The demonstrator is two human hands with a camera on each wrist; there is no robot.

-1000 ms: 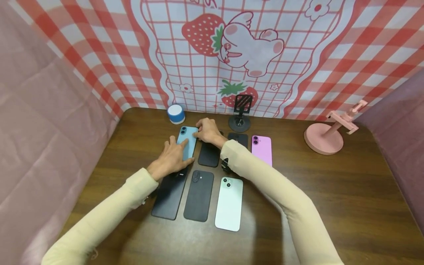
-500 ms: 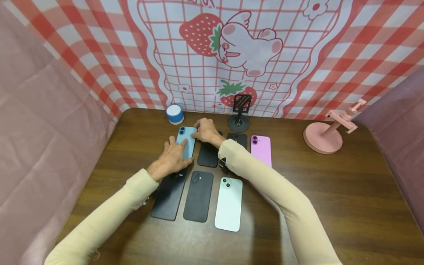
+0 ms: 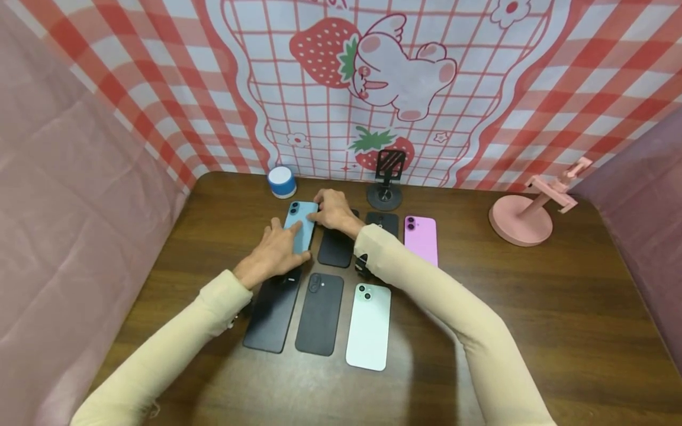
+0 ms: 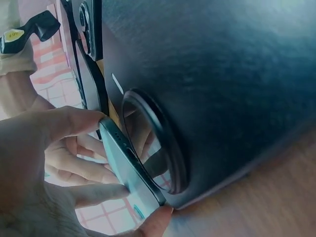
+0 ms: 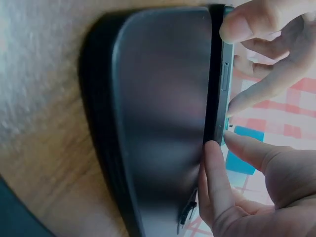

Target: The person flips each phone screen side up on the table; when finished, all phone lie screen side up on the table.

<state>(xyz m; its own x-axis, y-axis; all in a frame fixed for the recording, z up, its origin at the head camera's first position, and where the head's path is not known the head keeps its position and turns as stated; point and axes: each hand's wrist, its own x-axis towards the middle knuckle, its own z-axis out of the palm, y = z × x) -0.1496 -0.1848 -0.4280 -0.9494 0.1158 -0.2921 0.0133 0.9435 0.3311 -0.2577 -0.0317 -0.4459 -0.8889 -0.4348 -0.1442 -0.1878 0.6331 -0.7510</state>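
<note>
A light-blue phone lies back up on the wooden table, at the far left of the phones. My left hand holds its near end. In the left wrist view, the thumb touches one corner, a fingertip meets the opposite one, and another finger lies on the back. On the phone's right side my right hand pinches the edge between thumb and index finger, seen in the right wrist view. Just nearer lies a large black phone, its camera end partly hidden by the left hand.
Beside them are a dark phone, partly under the right hand, a black phone, a mint phone, another dark phone and a pink phone. Behind stand a blue-white cylinder, a black stand and a pink stand.
</note>
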